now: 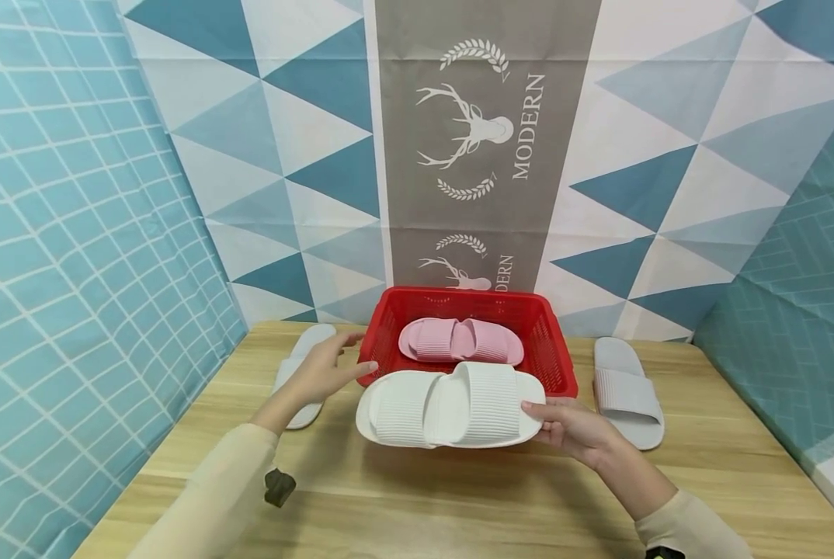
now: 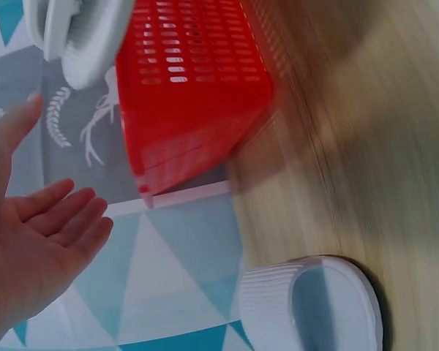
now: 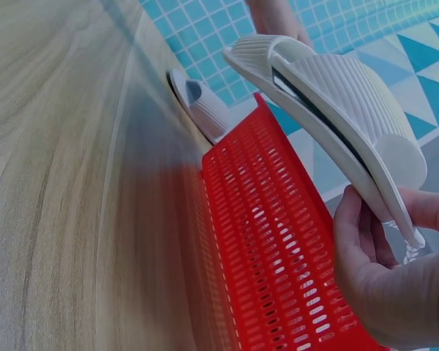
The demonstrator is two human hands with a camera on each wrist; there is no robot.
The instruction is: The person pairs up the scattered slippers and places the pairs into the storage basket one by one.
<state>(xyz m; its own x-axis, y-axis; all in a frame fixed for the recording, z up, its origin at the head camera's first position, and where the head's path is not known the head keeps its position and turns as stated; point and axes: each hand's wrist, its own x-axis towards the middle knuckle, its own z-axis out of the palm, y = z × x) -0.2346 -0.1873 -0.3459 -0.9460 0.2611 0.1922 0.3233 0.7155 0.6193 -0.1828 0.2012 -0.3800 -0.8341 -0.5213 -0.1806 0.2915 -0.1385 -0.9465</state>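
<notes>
A pair of white ribbed slippers, fitted into each other with two straps showing, is raised in front of the red basket. My right hand pinches their right end, thumb on top and fingers beneath, as the right wrist view also shows around the slippers' near end. Off their left end is my left hand, fingers spread near the basket's left rim, with nothing in it. The left wrist view shows that palm bare, apart from the slippers. Pink slippers lie inside the basket.
On the wooden table, a light grey slipper lies right of the basket. Another pale slipper lies to the left, partly behind my left hand. A patterned wall covering rises behind the basket.
</notes>
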